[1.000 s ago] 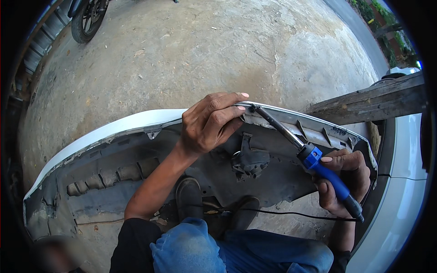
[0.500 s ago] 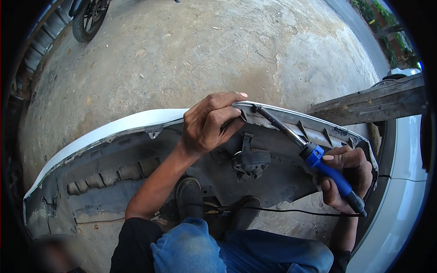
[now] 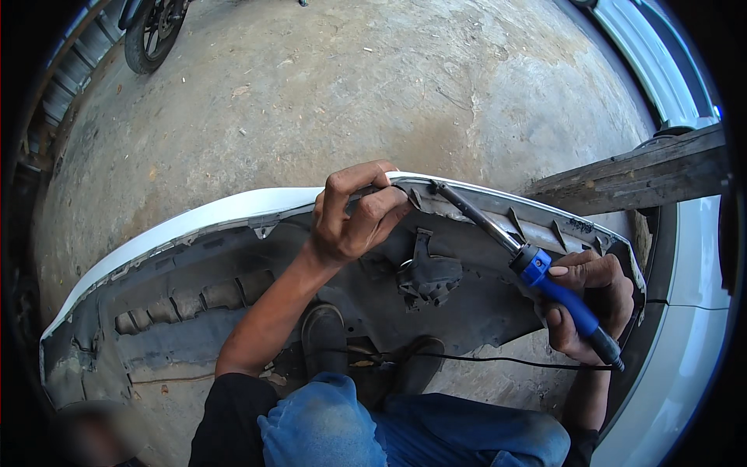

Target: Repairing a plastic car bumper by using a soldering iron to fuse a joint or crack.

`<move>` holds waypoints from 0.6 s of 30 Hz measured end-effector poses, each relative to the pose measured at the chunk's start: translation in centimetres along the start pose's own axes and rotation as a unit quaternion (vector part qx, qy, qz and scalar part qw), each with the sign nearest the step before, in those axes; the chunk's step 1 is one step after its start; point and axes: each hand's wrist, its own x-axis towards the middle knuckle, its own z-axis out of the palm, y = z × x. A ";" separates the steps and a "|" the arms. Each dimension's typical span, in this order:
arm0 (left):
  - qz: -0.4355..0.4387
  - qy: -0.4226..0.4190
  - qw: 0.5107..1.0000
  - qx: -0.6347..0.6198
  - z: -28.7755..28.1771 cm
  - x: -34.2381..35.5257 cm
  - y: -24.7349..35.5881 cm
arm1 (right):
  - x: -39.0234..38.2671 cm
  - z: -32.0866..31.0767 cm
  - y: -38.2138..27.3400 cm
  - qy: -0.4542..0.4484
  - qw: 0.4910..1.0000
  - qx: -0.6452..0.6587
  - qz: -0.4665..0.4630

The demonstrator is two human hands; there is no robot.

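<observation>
A white car bumper (image 3: 210, 208) lies with its dark inner side toward me, curving across the view. My left hand (image 3: 354, 214) grips its upper edge near the middle, fingers bent over the rim and thumb side on the inner face. In my right hand (image 3: 595, 300) is a corded soldering iron (image 3: 572, 303) with a blue handle and a long metal barrel. Its tip rests at or very near the inner edge of the bumper, just right of my left fingers; contact cannot be made out exactly. A black bracket-like part (image 3: 429, 276) sits on the bumper's inside.
At the right a wooden beam (image 3: 638, 173) meets the bumper's far side, beside a white car body panel (image 3: 692, 335). The iron's black cable (image 3: 498, 359) crosses over my shoes (image 3: 324, 338). A motorcycle wheel (image 3: 152, 39) stands at the far left on the concrete floor (image 3: 327, 86).
My left fingers have drawn back slightly to the left along the rim, with the index finger more bent. The iron has barely moved. A light blue vehicle has appeared at the top right.
</observation>
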 end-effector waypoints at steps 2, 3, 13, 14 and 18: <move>-0.002 -0.001 1.000 -0.002 0.0 -0.1 0.0 | -0.1 0.1 0.1 0.001 1.000 0.002 -0.001; -0.002 0.001 1.000 -0.003 0.0 0.0 0.0 | -0.1 0.1 0.1 0.005 1.000 0.000 0.001; -0.013 0.047 0.999 -0.001 0.8 -0.3 -0.1 | -0.3 0.0 0.2 0.002 1.000 0.009 0.013; -0.013 0.047 0.999 -0.001 0.8 -0.3 -0.1 | -0.3 0.1 0.2 0.002 1.000 0.009 0.013; -0.001 0.059 0.998 -0.011 1.1 -0.5 -0.4 | -0.2 0.1 0.3 0.003 1.000 0.012 0.006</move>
